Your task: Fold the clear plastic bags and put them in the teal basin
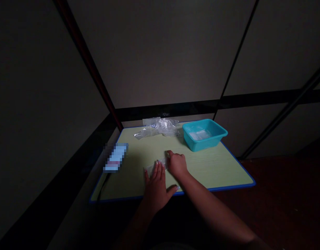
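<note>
My left hand (156,185) lies flat on the table with its fingers spread, pressing down a folded clear plastic bag (149,169). Just to its right, my right hand (177,164) is closed, with the fingers curled at the bag's right end. What exactly sits under those fingertips is partly hidden. Farther back, a crumpled heap of clear plastic bags (163,126) rests along the table's rear edge. A turquoise plastic basin (203,142) stands at the back right, with flat, pale, translucent pieces inside it.
The small pale-yellow table (212,173) has a blue rim. At its left edge lies a lit, blurred-out phone-like screen (116,158), with a dark cable running down from it. Panelled walls (165,52) close in behind and on the left.
</note>
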Tool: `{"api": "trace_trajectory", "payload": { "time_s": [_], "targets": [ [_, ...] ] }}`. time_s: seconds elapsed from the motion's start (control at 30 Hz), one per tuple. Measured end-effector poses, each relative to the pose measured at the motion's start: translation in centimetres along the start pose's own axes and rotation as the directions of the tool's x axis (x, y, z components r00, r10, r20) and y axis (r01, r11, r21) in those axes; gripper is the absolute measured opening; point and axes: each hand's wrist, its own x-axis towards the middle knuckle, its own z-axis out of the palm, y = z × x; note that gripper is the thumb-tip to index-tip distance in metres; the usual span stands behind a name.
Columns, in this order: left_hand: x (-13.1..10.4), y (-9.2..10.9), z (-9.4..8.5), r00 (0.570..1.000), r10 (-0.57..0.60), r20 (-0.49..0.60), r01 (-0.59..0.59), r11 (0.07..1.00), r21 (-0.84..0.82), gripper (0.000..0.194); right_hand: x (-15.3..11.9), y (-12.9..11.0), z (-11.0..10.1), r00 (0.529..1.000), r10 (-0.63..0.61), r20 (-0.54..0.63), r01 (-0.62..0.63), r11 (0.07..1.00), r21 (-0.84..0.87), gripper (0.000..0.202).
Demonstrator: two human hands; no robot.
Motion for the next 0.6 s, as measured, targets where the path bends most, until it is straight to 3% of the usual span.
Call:
{"api": "trace_trajectory", "payload": {
  "time_s": [0.13,0.33,0.6],
  "targets": [
    [0.2,0.2,-0.1,1.0,-0.011,0.021,0.011,1.0,0.003,0.093,-0.2,0.0,0.0,1.0,-0.002,0.007,0.002,1.0,-0.006,0.032],
    [1.0,-0.3,-0.3,0.996,-0.092,0.0,0.092,0.995,0.037,0.076,-0.3,0.0,-0.1,0.999,0.005,0.035,-0.005,1.0,-0.007,0.032],
    [1.5,-0.1,-0.7,0.991,-0.105,-0.082,0.109,0.993,0.035,0.077,-0.3,0.1,-0.3,0.999,0.0,0.046,0.001,1.0,-0.024,0.035]
  ]
}}
